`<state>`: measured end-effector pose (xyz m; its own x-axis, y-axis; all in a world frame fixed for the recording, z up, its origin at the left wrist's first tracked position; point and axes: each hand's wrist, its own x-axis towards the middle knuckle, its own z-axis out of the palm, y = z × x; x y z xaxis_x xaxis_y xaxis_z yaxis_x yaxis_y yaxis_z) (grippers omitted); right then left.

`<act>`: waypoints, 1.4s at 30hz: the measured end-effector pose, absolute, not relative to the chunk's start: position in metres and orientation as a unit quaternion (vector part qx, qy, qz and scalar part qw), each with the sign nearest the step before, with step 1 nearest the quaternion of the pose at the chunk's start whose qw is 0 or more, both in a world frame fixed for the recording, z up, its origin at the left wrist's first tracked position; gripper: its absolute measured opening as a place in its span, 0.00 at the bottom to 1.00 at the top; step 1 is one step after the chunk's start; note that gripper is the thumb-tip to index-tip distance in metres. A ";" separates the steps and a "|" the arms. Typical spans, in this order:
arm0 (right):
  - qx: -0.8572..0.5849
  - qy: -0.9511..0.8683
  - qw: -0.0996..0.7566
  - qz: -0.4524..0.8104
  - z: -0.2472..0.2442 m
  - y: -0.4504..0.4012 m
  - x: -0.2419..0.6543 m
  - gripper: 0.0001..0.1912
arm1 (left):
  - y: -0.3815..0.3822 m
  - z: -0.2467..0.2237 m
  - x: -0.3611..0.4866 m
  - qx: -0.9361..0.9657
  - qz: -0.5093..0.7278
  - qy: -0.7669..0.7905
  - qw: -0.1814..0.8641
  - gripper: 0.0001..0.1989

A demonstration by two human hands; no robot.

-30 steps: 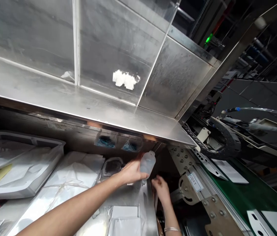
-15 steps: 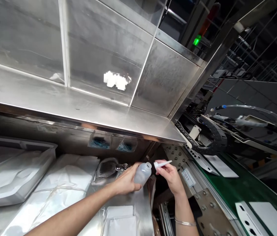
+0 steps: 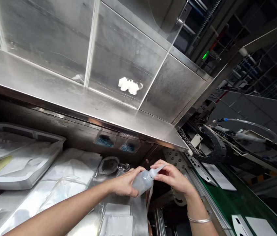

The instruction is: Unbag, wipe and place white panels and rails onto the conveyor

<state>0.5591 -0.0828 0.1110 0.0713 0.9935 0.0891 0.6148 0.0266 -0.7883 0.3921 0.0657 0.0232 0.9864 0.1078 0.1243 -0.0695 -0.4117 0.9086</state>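
A translucent plastic squeeze bottle (image 3: pixel 141 183) lies tilted in my left hand (image 3: pixel 128 181), whose fingers wrap round its body. Its mouth points up and to the right. Over the mouth sits a white nozzle cap (image 3: pixel 153 173) with a long tapered tip. My right hand (image 3: pixel 170 176) pinches this cap between thumb and fingers, which hide part of the tip. Whether the cap is threaded on or only resting there, I cannot tell. Just behind my left hand are metal-topped glass containers (image 3: pixel 123 167).
At left stand a grey bin (image 3: pixel 61 144) of bagged papers and a string-tied plastic-wrapped stack (image 3: pixel 67 167). Bagged white cards (image 3: pixel 119 224) lie below my hands. A steel ledge (image 3: pixel 119 114) runs above. On the right, a green conveyor (image 3: pixel 236 205) carries white and metal plates.
My right hand has brought the nozzle cap left onto the bottle's mouth; before, the two were apart. The camera view has shifted slightly.
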 end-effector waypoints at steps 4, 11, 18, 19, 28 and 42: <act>-0.627 -0.620 0.354 0.312 0.121 -0.088 0.553 0.13 | 0.065 0.026 0.391 0.794 0.035 -0.010 0.607 0.35; -0.649 -0.604 0.338 0.314 0.127 -0.094 0.551 0.14 | 0.061 0.028 0.391 0.706 -0.017 -0.048 0.706 0.30; -0.668 -0.602 0.320 0.299 0.124 -0.097 0.537 0.12 | 0.055 0.019 0.387 0.685 0.013 -0.034 0.727 0.31; -0.676 -0.613 0.305 0.273 0.124 -0.097 0.533 0.11 | 0.055 0.019 0.387 0.683 0.012 -0.035 0.729 0.31; -0.669 -0.646 0.286 0.231 0.140 -0.105 0.529 0.16 | 0.058 0.033 0.387 0.625 -0.103 -0.100 0.768 0.31; -0.691 -0.552 0.424 0.196 0.091 -0.107 0.533 0.14 | 0.022 0.024 0.380 0.703 0.070 0.002 0.708 0.28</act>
